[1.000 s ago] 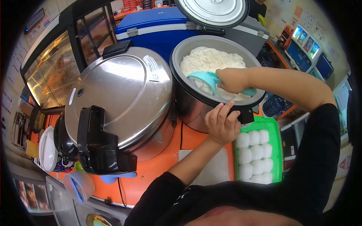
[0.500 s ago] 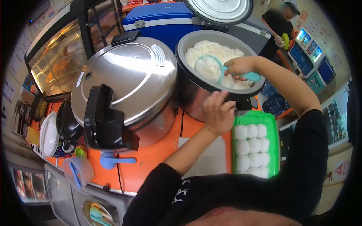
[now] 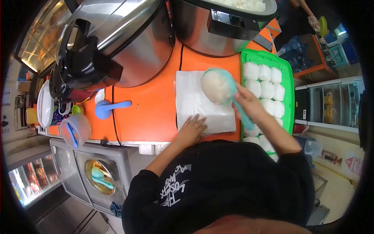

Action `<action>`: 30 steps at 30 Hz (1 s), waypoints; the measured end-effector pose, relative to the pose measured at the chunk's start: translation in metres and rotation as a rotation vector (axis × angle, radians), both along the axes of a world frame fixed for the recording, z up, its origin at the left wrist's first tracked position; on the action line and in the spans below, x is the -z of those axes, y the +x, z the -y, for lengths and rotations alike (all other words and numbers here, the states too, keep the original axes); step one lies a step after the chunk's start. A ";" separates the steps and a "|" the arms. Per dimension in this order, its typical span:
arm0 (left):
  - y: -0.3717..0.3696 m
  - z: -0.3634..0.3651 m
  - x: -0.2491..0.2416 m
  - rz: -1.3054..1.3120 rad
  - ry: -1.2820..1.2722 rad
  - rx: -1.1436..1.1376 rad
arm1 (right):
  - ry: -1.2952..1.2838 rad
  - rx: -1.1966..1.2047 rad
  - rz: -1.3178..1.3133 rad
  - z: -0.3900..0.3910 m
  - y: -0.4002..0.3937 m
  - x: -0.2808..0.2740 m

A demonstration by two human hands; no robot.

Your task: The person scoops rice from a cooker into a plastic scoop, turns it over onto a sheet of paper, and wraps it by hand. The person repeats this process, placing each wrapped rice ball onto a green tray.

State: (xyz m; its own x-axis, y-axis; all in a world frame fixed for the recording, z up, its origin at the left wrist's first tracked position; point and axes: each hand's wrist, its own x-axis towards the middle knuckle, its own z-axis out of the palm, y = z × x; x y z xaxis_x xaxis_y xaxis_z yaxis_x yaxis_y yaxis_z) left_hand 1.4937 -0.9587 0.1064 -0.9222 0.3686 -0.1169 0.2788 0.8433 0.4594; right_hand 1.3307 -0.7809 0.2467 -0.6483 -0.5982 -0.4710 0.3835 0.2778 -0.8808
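Observation:
My right hand grips the handle of a teal scoop whose bowl is heaped with white rice. The scoop is above a stack of white wrapping paper on the orange table. With fingers spread, my left hand lies on the paper's lower edge. Right of the paper, a green tray holds rows of white wrapped bundles. Beyond the paper stands an uncovered rice cooker with rice showing at its top.
A large lidded cooker stands at the left. On the orange table lie a blue scoop and a black cord. A clear tub sits near the front edge. At the upper right is another person's gloved hand.
My right hand has brought the rice-filled scoop out of the cooker to above the paper. My left hand has moved from beside the cooker down onto the paper. The view has tilted downward.

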 end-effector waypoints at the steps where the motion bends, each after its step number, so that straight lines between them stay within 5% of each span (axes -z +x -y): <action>1: 0.004 -0.005 0.003 0.006 -0.001 -0.002 | 0.164 -0.008 -0.225 0.006 0.009 0.027; 3: 0.011 -0.012 0.014 -0.076 0.121 -0.061 | 0.470 -0.216 -1.141 0.013 0.024 0.085; 6: 0.015 -0.014 0.019 0.043 0.051 -0.067 | 0.603 -0.424 -1.299 0.015 0.033 0.129; 10: 0.011 -0.015 0.004 0.047 0.110 -0.109 | 0.654 -0.389 -1.217 0.018 0.031 0.117; 13: 0.005 -0.013 0.015 -0.048 0.144 -0.113 | 0.500 -0.462 -1.141 0.001 0.013 0.116; 16: 0.006 -0.014 0.018 -0.168 0.206 -0.153 | 0.300 -0.275 -1.153 -0.015 0.009 0.106; 21: 0.002 -0.018 0.006 -0.145 0.167 -0.207 | 0.632 -0.080 -1.104 -0.010 -0.066 0.097; 23: -0.001 -0.019 -0.001 -0.058 0.172 -0.247 | 0.753 -0.032 -1.613 -0.009 -0.077 0.092; 24: -0.003 -0.020 -0.005 -0.076 0.183 -0.281 | 0.753 -0.031 -1.606 -0.010 -0.069 0.092; 27: -0.007 -0.021 -0.013 -0.058 0.189 -0.349 | 0.354 -0.634 -1.217 -0.019 0.008 0.076; 30: -0.011 -0.020 -0.024 -0.029 0.181 -0.379 | 0.528 -1.005 -1.069 -0.027 0.051 0.098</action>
